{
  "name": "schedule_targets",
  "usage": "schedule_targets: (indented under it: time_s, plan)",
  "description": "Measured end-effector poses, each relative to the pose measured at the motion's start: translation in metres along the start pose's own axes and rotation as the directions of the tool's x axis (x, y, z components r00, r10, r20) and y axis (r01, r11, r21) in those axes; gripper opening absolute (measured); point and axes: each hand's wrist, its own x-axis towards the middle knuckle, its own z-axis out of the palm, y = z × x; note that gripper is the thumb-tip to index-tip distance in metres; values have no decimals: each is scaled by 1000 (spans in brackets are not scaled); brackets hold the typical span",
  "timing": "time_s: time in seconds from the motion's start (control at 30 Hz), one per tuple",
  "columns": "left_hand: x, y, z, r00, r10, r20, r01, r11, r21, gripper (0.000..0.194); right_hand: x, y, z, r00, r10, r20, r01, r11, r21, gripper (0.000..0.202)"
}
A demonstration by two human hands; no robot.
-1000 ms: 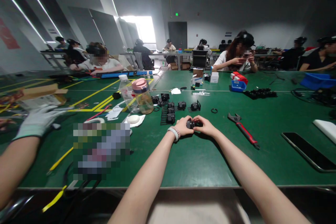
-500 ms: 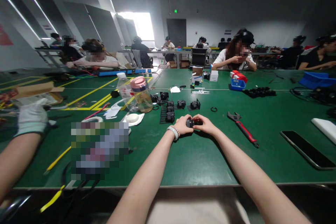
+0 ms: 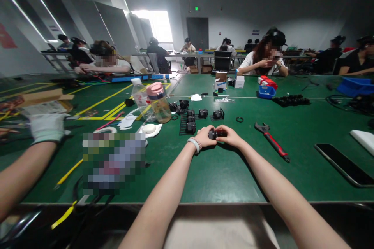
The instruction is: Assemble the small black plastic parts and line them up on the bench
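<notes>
Both my hands meet over the green table around a small black plastic part [image 3: 213, 135] with a rounded, ridged body. My left hand [image 3: 204, 136], with a pale bangle at the wrist, grips its left side. Fingers of my right hand [image 3: 230, 135] close on its right side and partly hide it. Just beyond lie similar black parts with finned plates, among them a clustered black part [image 3: 191, 127], a single black part [image 3: 203, 113] and another black part [image 3: 217, 114]. A thin black ring [image 3: 239, 119] lies flat to the right of these.
An adjustable wrench [image 3: 272, 142] and a phone [image 3: 340, 163] lie to the right. On the left stand a pink-lidded bottle [image 3: 159, 103] and a clear bottle [image 3: 139, 97]. A co-worker's gloved hand [image 3: 48, 127] is at far left, near an open cardboard box [image 3: 46, 101].
My hands keep hold of the black part, with only slight finger movement. The co-worker's gloved hand has shifted right. The whole view has moved a little.
</notes>
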Motion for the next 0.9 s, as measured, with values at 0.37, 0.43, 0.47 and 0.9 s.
schedule_targets:
  time_s: [0.37,0.43,0.47,0.9]
  plan:
    - [1,0,-1,1000,2,-7,-2,1000,4,51,0,-1,-1,1000,9,-15,-10,999,-36,37]
    - [1,-1,0,1000,8,-8,-8,1000,5,52,0,-2,0,1000,9,-15,-9,1000,-27,37]
    - [1,-1,0,1000,10,-7,-10,1000,6,52,0,-2,0,1000,8,-15,-8,1000,-24,36]
    - [2,-3,1,1000,16,-13,-16,1000,21,52,1,3,-1,1000,-9,-8,8,999,-41,37]
